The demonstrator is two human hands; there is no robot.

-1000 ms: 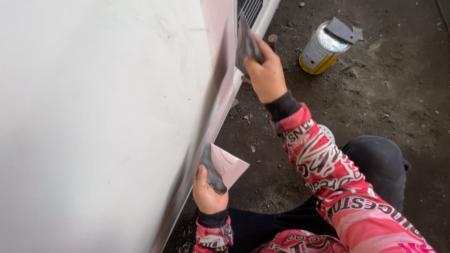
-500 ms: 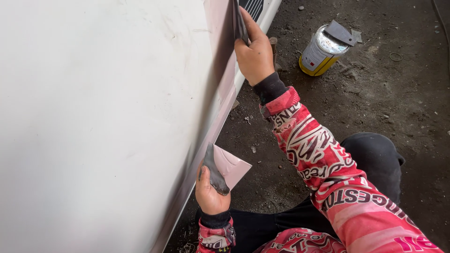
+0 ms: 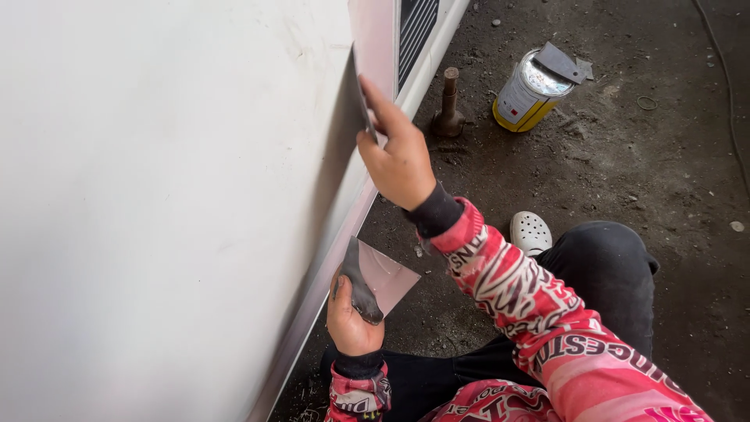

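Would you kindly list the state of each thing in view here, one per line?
Right hand: raised, pressing a thin spreader blade against the white panel.
Left hand: gripping a flat board loaded with a lump of grey filler.
Can: upright on the dirt floor, a grey scraper lying across its top.
Vent grille: slatted, uncovered.

Daylight here, soft and even; I see no hard shadows. The white panel (image 3: pixel 156 195) reads very bright, close to washed out on the left, with little surface detail. Its lower edge sits in shade. The dirt floor (image 3: pixel 625 180) is dimmer but sharp, grit visible. I get a slight glare off the tin lid (image 3: pixel 539 78). My right hand (image 3: pixel 398 160) looks slightly soft. No obvious edge distortion.
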